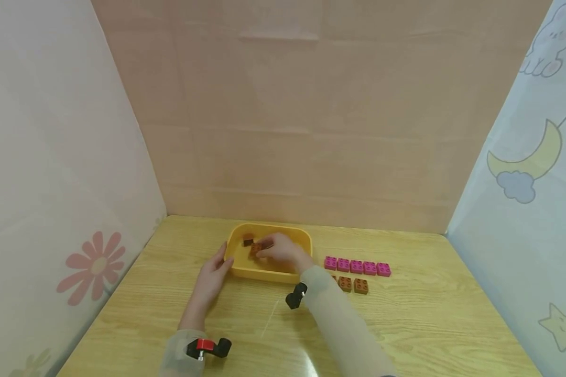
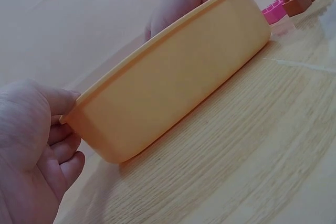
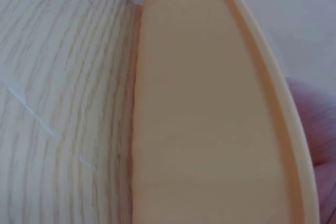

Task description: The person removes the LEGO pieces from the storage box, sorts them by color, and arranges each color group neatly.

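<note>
A yellow plastic bin (image 1: 266, 274) stands on the table. My left hand (image 1: 211, 273) grips its left end, the thumb over the rim and the fingers curled under it outside, as the left wrist view shows. Inside the bin, my right hand (image 1: 282, 249) pinches a brown toy brick (image 1: 254, 250) between thumb and fingers. Another brown brick (image 1: 248, 240) lies by the back left wall of the bin. In the right wrist view the bin wall (image 3: 205, 108) hides most of the right hand (image 3: 317, 129) and the brick.
Right of the bin, a row of several pink bricks (image 1: 356, 267) runs across the wooden table (image 1: 420, 314). In front of it lies a row of brown bricks (image 1: 360, 286), partly covered by the right sleeve (image 1: 339, 314). A beige backdrop (image 1: 311, 131) rises behind the table.
</note>
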`<move>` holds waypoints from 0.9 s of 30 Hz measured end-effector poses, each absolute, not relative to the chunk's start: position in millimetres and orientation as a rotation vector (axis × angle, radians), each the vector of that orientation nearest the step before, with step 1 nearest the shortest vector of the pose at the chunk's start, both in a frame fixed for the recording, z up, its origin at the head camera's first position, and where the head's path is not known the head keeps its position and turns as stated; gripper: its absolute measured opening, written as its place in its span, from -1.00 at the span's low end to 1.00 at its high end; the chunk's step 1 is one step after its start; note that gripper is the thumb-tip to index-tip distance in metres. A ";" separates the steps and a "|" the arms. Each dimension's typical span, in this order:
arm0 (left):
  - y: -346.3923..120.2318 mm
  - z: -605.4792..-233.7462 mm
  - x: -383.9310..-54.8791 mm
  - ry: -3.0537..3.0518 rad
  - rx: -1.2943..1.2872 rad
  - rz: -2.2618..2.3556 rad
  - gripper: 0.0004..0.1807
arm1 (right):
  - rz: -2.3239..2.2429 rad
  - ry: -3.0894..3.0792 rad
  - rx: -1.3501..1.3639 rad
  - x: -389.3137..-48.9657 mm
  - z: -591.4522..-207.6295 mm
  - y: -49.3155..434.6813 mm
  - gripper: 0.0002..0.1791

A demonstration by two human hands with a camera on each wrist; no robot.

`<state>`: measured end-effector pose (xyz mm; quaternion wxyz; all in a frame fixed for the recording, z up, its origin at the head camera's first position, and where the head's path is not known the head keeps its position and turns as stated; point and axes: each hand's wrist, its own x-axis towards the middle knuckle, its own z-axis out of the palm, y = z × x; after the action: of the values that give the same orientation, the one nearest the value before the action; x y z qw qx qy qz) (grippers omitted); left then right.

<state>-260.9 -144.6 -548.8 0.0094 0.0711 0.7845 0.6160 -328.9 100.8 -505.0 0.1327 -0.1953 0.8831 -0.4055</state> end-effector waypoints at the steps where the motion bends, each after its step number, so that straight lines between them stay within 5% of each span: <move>1: -144.0 -548.4 -260.1 2.458 0.227 1.922 -0.32 | -1.173 2.570 -0.571 -328.3 -504.1 103.2 -0.64; 27: -146.3 -547.7 -261.4 2.450 0.254 1.945 -0.31 | -1.638 2.651 -0.367 -256.1 -476.4 210.9 -0.41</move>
<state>-261.4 -146.3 -547.7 0.0014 0.0808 0.7807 0.6197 -256.1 210.9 -476.4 0.0019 -0.1171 0.8448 -0.5220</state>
